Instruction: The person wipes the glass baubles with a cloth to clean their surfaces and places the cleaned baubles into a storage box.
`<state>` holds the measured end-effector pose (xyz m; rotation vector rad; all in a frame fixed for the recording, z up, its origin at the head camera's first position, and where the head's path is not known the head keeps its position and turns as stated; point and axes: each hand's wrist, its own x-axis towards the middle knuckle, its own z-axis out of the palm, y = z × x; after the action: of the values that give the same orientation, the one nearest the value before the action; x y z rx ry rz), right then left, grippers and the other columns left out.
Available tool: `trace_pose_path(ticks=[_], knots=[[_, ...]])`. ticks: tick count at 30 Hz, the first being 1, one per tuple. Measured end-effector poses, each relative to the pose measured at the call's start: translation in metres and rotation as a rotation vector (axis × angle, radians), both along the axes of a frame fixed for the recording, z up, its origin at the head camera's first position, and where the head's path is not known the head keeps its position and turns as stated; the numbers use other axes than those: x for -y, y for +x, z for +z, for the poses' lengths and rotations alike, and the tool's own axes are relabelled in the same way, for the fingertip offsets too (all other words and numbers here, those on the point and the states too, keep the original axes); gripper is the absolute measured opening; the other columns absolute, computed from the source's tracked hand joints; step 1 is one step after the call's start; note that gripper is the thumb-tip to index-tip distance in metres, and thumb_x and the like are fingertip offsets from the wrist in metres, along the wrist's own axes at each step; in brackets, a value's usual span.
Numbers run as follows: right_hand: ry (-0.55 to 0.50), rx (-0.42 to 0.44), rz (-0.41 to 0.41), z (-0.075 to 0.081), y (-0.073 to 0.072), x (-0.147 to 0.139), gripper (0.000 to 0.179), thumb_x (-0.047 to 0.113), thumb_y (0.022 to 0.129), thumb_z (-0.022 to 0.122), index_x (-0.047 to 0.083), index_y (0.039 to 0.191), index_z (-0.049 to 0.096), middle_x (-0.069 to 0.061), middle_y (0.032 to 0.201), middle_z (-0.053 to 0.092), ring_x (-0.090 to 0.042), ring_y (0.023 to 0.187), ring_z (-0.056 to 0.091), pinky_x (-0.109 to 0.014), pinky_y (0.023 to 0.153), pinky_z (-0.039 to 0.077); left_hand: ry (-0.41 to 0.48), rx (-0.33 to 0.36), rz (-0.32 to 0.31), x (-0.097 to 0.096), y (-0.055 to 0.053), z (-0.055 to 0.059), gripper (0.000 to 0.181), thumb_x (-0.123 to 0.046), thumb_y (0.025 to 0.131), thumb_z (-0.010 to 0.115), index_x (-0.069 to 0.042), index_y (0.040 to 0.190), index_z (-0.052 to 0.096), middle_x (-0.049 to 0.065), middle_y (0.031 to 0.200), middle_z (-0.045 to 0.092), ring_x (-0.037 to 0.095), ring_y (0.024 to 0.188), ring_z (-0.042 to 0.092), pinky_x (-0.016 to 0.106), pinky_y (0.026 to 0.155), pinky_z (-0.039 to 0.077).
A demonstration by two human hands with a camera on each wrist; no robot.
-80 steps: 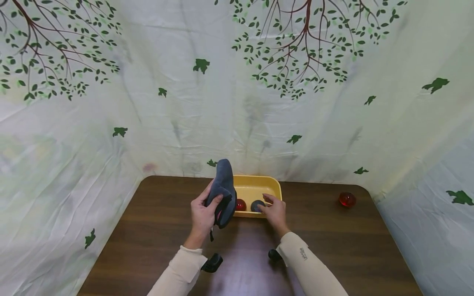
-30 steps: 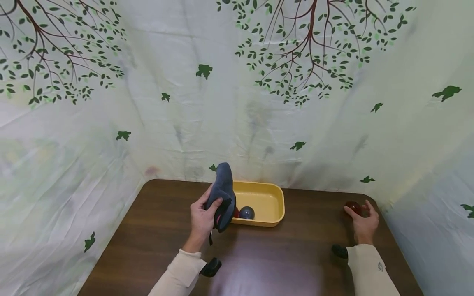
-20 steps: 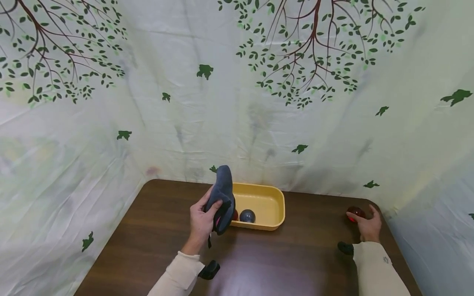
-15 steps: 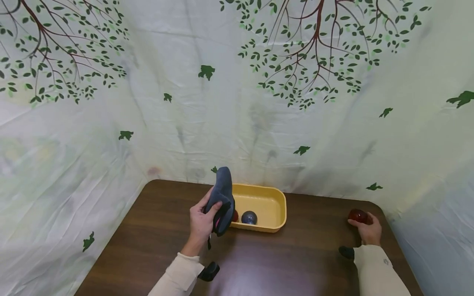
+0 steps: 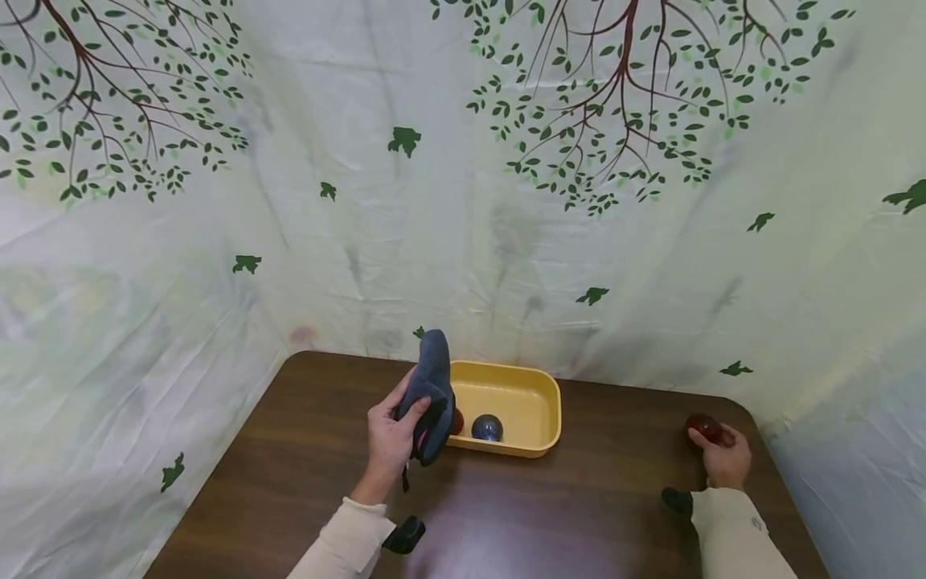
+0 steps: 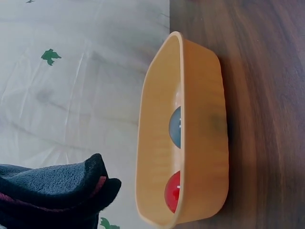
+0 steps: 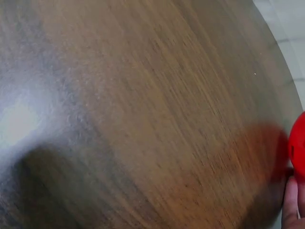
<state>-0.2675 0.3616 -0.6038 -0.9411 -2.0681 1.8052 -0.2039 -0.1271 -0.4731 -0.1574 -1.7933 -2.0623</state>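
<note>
My left hand (image 5: 391, 438) grips a blue-grey cloth item (image 5: 428, 394) with black edging, pink inside and a dangling cord; its exact kind is unclear. It is held up at the left end of a yellow tray (image 5: 544, 446). Inside the tray lie a grey-blue glossy ball (image 5: 487, 428) and a red ball (image 5: 457, 421), the latter partly hidden by the cloth; both also show in the left wrist view. Far to the right, my right hand (image 5: 726, 460) holds another red ball (image 5: 702, 428) between thumb and fingers. Only that ball's edge (image 7: 299, 148) appears in the right wrist view.
The brown wooden table (image 5: 571, 515) has rounded back corners, and the right hand is close to its right edge. A pale sheet (image 5: 470, 241) printed with branches and leaves hangs behind and at both sides. Black devices (image 5: 405, 535) are worn at both wrists.
The right hand has left the grey-blue ball in the tray, moved right and closed its fingers on the far red ball. The grey-blue ball sits further left. The left hand keeps its hold.
</note>
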Motion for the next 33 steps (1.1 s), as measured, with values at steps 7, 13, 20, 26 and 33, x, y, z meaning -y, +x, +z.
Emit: trace_pose_path(ticks=[7, 13, 20, 26, 33], knots=[[0.002, -0.031, -0.009, -0.002, 0.009, 0.003, 0.073, 0.015, 0.088, 0.068, -0.002, 0.148, 0.029, -0.026, 0.146, 0.036, -0.037, 0.129, 0.034, -0.046, 0.113, 0.028, -0.033, -0.008, 0.011, 0.000, 0.000, 0.000, 0.046, 0.004, 0.087, 0.066, 0.003, 0.132, 0.056, 0.020, 0.128, 0.059, 0.011, 0.102, 0.066, 0.028, 0.081, 0.055], [-0.007, -0.056, 0.027, -0.004, 0.024, 0.013, 0.073, 0.026, 0.089, 0.069, -0.002, 0.146, 0.033, -0.020, 0.141, 0.040, -0.023, 0.117, 0.044, -0.023, 0.101, 0.042, -0.018, 0.004, -0.004, -0.001, 0.001, 0.001, 0.045, 0.005, 0.088, 0.065, 0.003, 0.132, 0.056, 0.020, 0.129, 0.057, 0.011, 0.102, 0.066, 0.028, 0.080, 0.055], [-0.062, -0.136, 0.109, 0.014, 0.040, 0.035, 0.072, 0.028, 0.088, 0.071, -0.002, 0.143, 0.036, -0.008, 0.127, 0.045, -0.004, 0.100, 0.046, -0.002, 0.068, 0.044, -0.026, 0.028, 0.012, -0.002, 0.001, 0.001, 0.045, 0.002, 0.087, 0.067, 0.002, 0.131, 0.057, 0.019, 0.126, 0.060, 0.009, 0.099, 0.066, 0.026, 0.081, 0.055], [-0.052, -0.099, 0.227, 0.043, 0.051, 0.064, 0.070, 0.034, 0.090, 0.067, 0.004, 0.145, 0.037, -0.016, 0.143, 0.040, -0.008, 0.109, 0.044, -0.001, 0.072, 0.042, -0.022, 0.025, 0.001, -0.004, 0.000, 0.000, 0.045, 0.003, 0.086, 0.067, 0.002, 0.131, 0.058, 0.021, 0.127, 0.059, 0.010, 0.099, 0.065, 0.025, 0.081, 0.055], [-0.009, -0.167, 0.314, 0.079, 0.054, 0.107, 0.059, 0.032, 0.089, 0.070, 0.007, 0.138, 0.049, 0.004, 0.120, 0.057, -0.003, 0.100, 0.053, -0.006, 0.078, 0.047, -0.096, 0.017, -0.016, -0.008, -0.001, 0.002, 0.048, 0.000, 0.087, 0.068, -0.001, 0.133, 0.057, 0.018, 0.132, 0.057, 0.012, 0.107, 0.061, 0.022, 0.086, 0.052]])
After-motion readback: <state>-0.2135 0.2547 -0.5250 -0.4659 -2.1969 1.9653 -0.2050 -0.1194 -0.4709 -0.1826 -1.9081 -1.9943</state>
